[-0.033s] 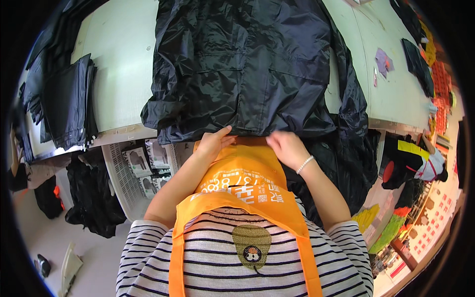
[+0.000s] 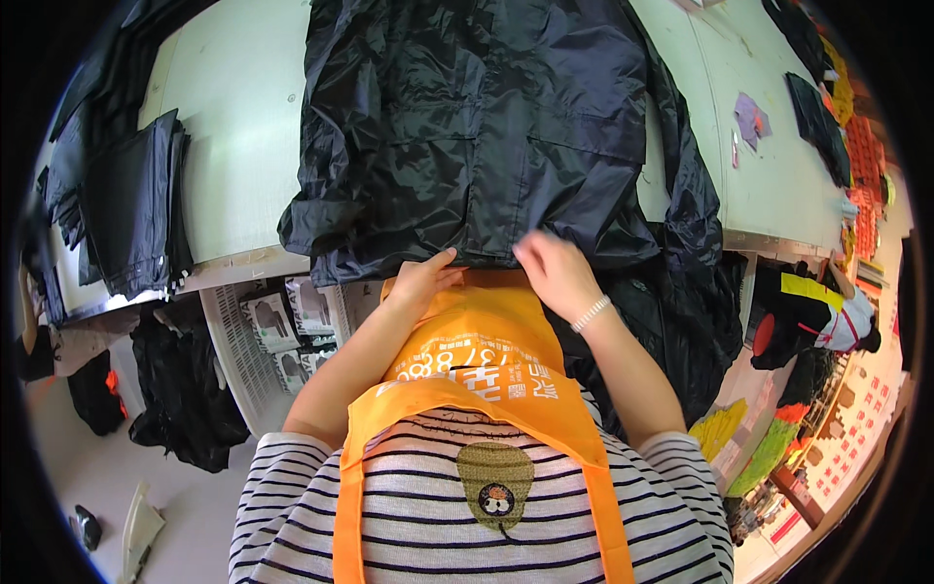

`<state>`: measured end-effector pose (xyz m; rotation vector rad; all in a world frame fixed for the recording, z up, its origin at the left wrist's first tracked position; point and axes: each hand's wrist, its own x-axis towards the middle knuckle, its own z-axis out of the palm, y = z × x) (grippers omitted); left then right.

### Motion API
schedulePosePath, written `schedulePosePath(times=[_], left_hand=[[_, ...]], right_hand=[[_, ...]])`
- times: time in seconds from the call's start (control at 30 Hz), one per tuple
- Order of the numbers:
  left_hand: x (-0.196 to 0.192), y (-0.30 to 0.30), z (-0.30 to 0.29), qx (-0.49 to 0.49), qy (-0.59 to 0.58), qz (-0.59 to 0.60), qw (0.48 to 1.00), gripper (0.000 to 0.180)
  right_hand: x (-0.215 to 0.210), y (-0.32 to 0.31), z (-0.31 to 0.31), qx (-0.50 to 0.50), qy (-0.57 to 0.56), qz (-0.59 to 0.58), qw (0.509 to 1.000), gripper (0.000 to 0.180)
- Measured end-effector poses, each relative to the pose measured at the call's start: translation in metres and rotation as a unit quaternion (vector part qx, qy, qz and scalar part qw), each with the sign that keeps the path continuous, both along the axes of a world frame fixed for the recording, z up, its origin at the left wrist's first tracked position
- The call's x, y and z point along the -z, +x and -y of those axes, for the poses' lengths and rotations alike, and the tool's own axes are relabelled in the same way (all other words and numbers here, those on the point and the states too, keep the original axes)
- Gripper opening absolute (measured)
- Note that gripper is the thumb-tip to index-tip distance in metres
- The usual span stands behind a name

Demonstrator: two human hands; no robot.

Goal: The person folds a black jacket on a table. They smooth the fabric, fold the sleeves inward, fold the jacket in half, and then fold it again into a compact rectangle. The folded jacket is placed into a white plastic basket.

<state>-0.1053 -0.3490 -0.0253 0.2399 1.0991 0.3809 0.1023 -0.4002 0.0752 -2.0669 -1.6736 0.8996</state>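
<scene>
A large black shiny jacket [image 2: 486,127] lies spread on the white table [image 2: 233,117], its hem hanging over the near edge. My left hand [image 2: 425,277] pinches the hem just left of the middle. My right hand [image 2: 553,271], with a beaded bracelet on the wrist, grips the hem a little to the right. Both hands sit close together in front of my orange apron [image 2: 467,341]. The fingertips are partly tucked under the fabric.
Folded black garments [image 2: 131,204] are stacked at the table's left end. A white plastic basket [image 2: 243,360] with packaged items stands under the table. More black cloth [image 2: 681,331] hangs off the right side. Small fabric pieces [image 2: 749,117] and coloured goods [image 2: 817,311] lie to the right.
</scene>
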Motion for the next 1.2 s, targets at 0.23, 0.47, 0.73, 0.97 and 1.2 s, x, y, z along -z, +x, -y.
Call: schedulePosePath(times=[0.23, 0.47, 0.73, 0.97, 1.2], left_hand=[[-0.016, 0.005, -0.01, 0.036, 0.126, -0.072, 0.989, 0.022], [-0.058, -0.099, -0.081, -0.12, 0.357, -0.27, 0.886, 0.019], [-0.198, -0.111, -0.057, -0.368, 0.348, 0.124, 0.853, 0.031], [-0.052, -0.029, -0.01, -0.183, -0.154, 0.145, 0.96, 0.054], [-0.042, -0.01, 0.018, 0.046, 0.038, 0.053, 0.997, 0.046]], right_hand=[[0.081, -0.042, -0.086, 0.128, 0.102, 0.149, 0.975, 0.053], [-0.018, 0.156, -0.057, 0.291, 0.064, 0.194, 0.935, 0.032], [-0.123, 0.125, -0.044, 0.284, 0.285, -0.03, 0.915, 0.034], [0.062, -0.014, -0.012, 0.323, 0.056, -0.262, 0.908, 0.026], [0.061, -0.049, 0.019, 0.33, -0.046, -0.379, 0.863, 0.03]])
